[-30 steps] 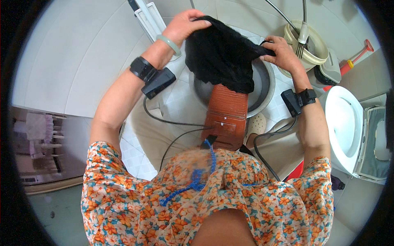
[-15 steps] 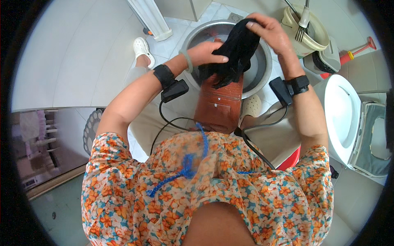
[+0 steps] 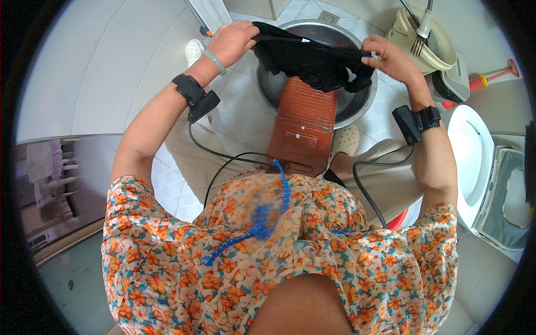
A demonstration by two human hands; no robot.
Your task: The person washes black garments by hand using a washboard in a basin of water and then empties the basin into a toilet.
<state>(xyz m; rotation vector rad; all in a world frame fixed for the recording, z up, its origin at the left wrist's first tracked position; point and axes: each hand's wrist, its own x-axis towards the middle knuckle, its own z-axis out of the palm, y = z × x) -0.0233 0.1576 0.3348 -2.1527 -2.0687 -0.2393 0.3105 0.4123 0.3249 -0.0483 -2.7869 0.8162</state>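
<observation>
Between the left hand and right hand, each grip pinching one end, black cloth hangs stretched; metal basin and washboard sit below. Level grips and gentle, even tension should limit bunching.

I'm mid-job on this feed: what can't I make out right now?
All in the head view:
- Washboard: far end hidden by the black garment.
- Metal basin: part of the inside, behind the same garment.
- White tag on the garment: too small to make out.
- Left hand: exact grip hidden by the hand itself.
- Pronged tool: handle end cut off by the top edge.
- Red object: mostly hidden by the floral blouse.
</observation>
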